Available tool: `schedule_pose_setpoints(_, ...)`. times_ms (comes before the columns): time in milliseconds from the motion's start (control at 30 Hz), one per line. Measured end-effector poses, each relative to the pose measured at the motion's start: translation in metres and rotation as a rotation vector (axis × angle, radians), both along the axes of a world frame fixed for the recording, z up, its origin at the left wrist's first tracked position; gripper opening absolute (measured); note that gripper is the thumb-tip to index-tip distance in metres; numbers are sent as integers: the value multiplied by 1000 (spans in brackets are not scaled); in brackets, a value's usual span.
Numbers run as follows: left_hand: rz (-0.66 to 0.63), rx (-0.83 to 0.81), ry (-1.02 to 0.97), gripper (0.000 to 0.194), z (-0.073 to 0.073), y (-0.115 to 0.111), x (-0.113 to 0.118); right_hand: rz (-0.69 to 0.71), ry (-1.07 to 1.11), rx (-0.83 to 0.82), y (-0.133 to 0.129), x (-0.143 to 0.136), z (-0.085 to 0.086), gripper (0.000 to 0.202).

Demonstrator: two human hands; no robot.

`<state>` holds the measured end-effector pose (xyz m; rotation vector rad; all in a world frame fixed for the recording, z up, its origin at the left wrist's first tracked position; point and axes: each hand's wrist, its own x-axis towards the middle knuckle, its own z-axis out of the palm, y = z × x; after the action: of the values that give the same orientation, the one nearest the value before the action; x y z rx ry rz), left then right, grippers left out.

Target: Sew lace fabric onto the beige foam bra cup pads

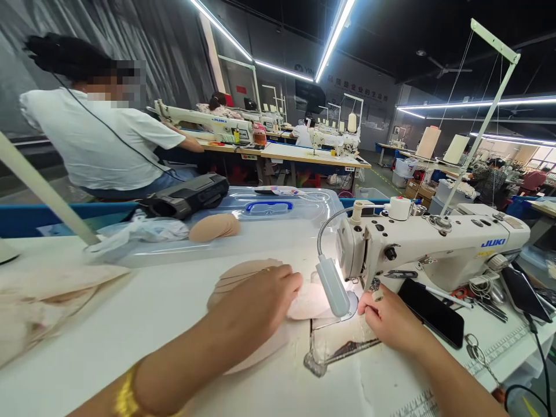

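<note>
My left hand [264, 298] is closed, with curled fingertips at the edge of a rounded beige fabric piece [306, 304]. That piece lies beside the sewing machine's needle area, lit by the machine lamp [333, 286]. Under and around my left wrist are layered beige rounded pieces [237, 273]. My right hand [388, 315] has its fingers curled together close to the needle plate, on the right of the lamp; whatever they may grip is hidden. Above it stands the white sewing machine [434, 243]. The lamp hides the needle and presser foot.
Beyond the table edge are a clear plastic box lid [299, 217] and stacked beige pads [215, 227]. A black phone [432, 313], scissors [490, 310] and a key ring [475, 347] lie at right. Beige cloth [47, 301] lies at left. A co-worker [104, 139] sits ahead.
</note>
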<state>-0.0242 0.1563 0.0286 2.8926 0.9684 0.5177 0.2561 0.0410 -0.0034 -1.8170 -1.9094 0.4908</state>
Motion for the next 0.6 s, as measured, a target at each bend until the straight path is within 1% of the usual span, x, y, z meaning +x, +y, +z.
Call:
schedule_pose_setpoints(33, 32, -45, 52, 28, -1, -4, -13, 8, -5, 14, 0, 0, -1, 29)
schedule_pose_setpoints(100, 41, -202, 184, 23, -7, -20, -33, 23, -28, 30, 1, 0, -2, 29)
schedule_pose_setpoints(167, 83, -299, 243, 24, -17, -46, -37, 27, -62, 23, 1, -1, -2, 29)
schedule_pose_setpoints(200, 101, -325, 242, 26, -22, -59, -33, 26, -74, 13, 1, -1, -2, 30)
schedule_pose_setpoints(233, 80, -336, 222, 27, -27, -72, -26, 25, -82, 6, 0, -2, -1, 30)
schedule_pose_setpoints(300, 4, -328, 166, 26, -34, -89, -7, 23, -84, 1, 0, -2, -1, 29)
schedule_pose_setpoints(333, -47, -305, 132, 28, -36, -92, 4, 23, -83, 1, 0, -2, -1, 28)
schedule_pose_setpoints(400, -135, -238, 76, 35, -38, -88, 22, 21, -84, 6, 2, -1, -1, 27)
schedule_pose_setpoints(467, -198, -178, 46, 36, -40, -76, 36, 16, -86, 13, 4, 0, -2, 26)
schedule_pose_setpoints(600, -243, -82, 34, 31, -45, -50, 52, 7, -88, 26, 8, 2, -4, 25)
